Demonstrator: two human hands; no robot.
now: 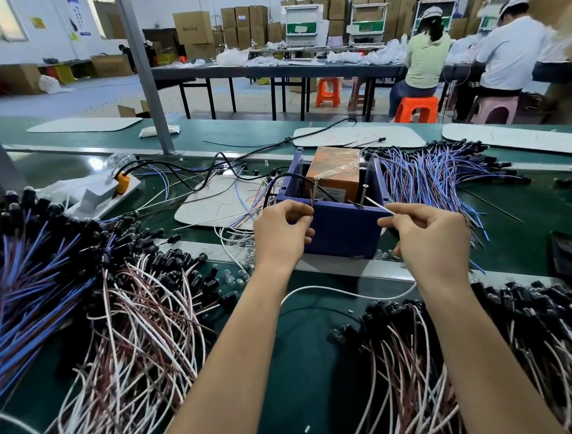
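Right hand (430, 236) pinches white wire (381, 208) near its tip, at the blue box (344, 236) front edge. Left hand (280, 232) pinches thin brown strand (307, 215) there. Light and floppy, probably kinks; grip close to the end.

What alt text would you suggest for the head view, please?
The left hand pinches a thin brown wire and the right hand a thin white wire at a blue plastic box on a green bench. Wire heaps lie around.
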